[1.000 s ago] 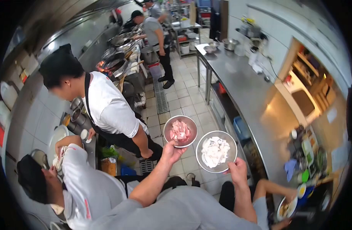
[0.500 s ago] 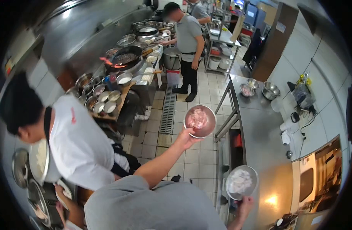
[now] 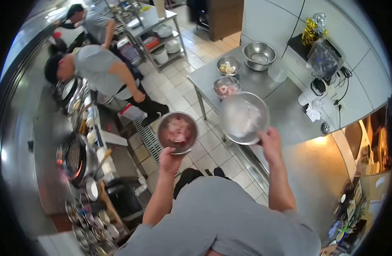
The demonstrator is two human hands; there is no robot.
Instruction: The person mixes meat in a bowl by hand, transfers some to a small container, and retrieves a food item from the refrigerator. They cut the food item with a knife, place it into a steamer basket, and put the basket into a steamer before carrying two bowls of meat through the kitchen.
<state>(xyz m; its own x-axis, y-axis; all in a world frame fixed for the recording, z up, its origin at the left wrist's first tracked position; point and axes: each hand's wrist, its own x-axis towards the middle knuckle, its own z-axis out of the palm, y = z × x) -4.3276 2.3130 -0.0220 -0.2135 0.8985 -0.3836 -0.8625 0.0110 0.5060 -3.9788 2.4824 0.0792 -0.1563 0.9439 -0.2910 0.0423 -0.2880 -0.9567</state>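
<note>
My left hand (image 3: 170, 160) grips the near rim of a metal bowl, thumb over the edge. Pinkish-red raw meat pieces (image 3: 178, 129) lie inside this bowl (image 3: 162, 143). My right hand (image 3: 270, 144) is closed on the near right rim of a larger metal bowl (image 3: 230, 130), which is blurred by motion. Whitish pieces (image 3: 250, 117) show in that one. The larger bowl's far rim overlaps a small bowl of pinkish meat (image 3: 226, 88) on the steel table (image 3: 285, 109).
On the table also stand a small bowl with yellowish pieces (image 3: 228, 67), nested steel bowls (image 3: 259, 55) and a clear container (image 3: 278, 73). At left, a person in a grey shirt (image 3: 103, 70) bends over the stove line. A flaming wok (image 3: 72, 160) and several seasoning pots (image 3: 93, 219) sit nearer.
My view has swung right toward the steel table. My right hand has brought its bowl forward, toward the bowls on the table. The person at the stove now leans forward.
</note>
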